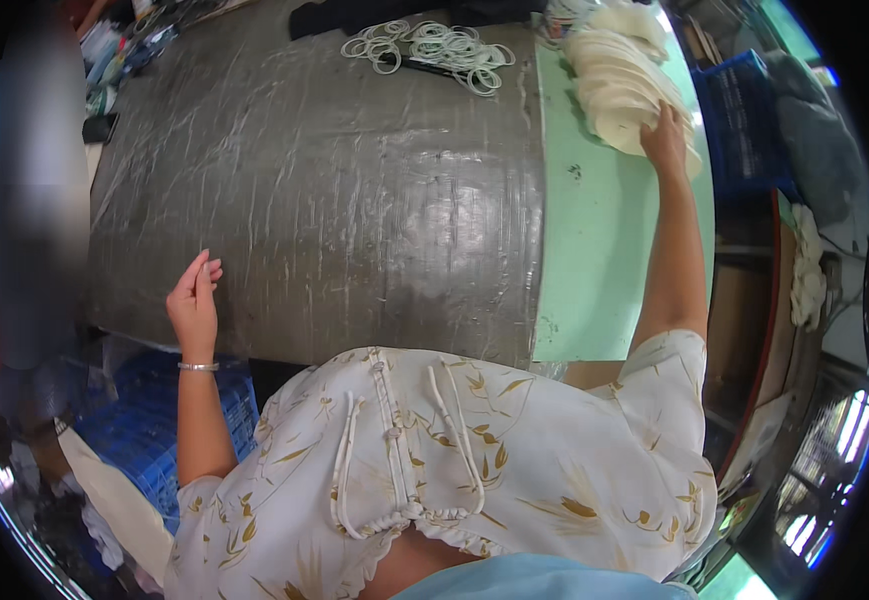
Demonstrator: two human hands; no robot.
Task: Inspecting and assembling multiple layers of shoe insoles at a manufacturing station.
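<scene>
At the far right of the table is a leaning row of thin, rounded cream pads, nested one over another. My right hand reaches to the near end of this row. Its fingers lie over the edge of the pads with the thumb on the near side, closed on a cream pad; how many layers are between them is hidden. My left hand, with a bracelet at the wrist, hovers by the table's near left edge. Its fingers are loosely bent and slightly apart, and nothing shows in them.
The grey plastic-covered tabletop meets a pale green board on the right. Several white rings lie in a heap at the back beside dark cloth. Blue crates stand right of the table; another blue crate sits below left.
</scene>
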